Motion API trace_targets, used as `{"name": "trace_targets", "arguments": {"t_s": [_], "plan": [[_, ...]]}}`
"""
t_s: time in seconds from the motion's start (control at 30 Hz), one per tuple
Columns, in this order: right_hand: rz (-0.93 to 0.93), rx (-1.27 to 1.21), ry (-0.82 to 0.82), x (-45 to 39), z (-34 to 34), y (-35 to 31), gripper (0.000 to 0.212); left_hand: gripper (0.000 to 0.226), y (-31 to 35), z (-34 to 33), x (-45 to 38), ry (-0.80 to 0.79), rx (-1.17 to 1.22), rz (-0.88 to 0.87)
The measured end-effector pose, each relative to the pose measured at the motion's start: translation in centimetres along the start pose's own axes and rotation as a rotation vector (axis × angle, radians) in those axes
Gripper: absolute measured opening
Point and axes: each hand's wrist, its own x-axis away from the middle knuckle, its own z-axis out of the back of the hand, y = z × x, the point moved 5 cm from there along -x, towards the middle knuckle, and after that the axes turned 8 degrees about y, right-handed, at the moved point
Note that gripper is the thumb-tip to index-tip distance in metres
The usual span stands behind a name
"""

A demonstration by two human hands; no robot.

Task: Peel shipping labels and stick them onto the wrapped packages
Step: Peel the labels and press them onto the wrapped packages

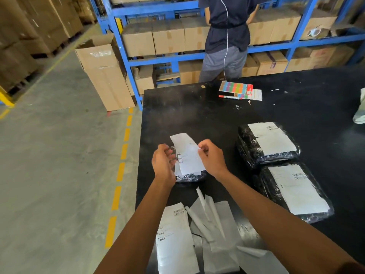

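Note:
A white shipping label (187, 153) hangs above a small black wrapped package (190, 177) near the table's left edge. My left hand (163, 162) pinches the label's left side and my right hand (212, 156) pinches its right edge; the upper end curls free. Two more black wrapped packages lie to the right, each with a label stuck on: the far one (267, 144) and the near one (294, 191). An unpeeled label sheet (174, 237) lies by the near edge, beside several curled backing strips (214, 220).
The black table (316, 99) carries a coloured card pack (236, 88) and a marker (230, 97) at the back. A person (227, 38) stands behind it, facing blue shelving (167, 59) full of cartons. A tall carton (104, 76) stands on the concrete floor at left.

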Motion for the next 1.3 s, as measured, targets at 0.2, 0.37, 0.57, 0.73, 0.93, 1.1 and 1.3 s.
{"name": "trace_targets", "arguments": {"t_s": [0.2,0.37,0.57,0.73,0.93,1.1,1.3], "plan": [[-0.285,-0.202,-0.145,-1.2,-2.1,2.2,0.014,0.022,-1.7,0.2,-5.6,-0.138,-0.479,-0.096],[-0.342,-0.188,-0.141,-1.9,-3.9,3.5,0.011,0.017,-2.6,0.3,-8.4,-0.097,-0.58,-0.171],[-0.353,-0.068,-0.153,-2.9,-5.6,5.7,0.016,0.015,-3.4,-0.1,-10.5,-0.079,-0.678,-0.228],[-0.297,-0.001,-0.131,-3.0,-6.1,6.9,0.021,0.019,-4.3,0.0,-11.4,-0.072,-0.736,-0.247],[-0.191,0.102,-0.102,-2.7,-6.7,7.0,0.022,0.02,-5.0,0.1,-11.9,-0.056,-0.744,-0.263],[-0.174,0.136,-0.089,-2.7,-6.8,7.4,0.024,0.028,-5.3,0.2,-11.7,-0.1,-0.749,-0.322],[-0.197,0.069,-0.036,-2.7,-6.7,7.6,0.051,0.053,-5.8,-0.4,-10.4,-0.146,-0.82,-0.514]]}}
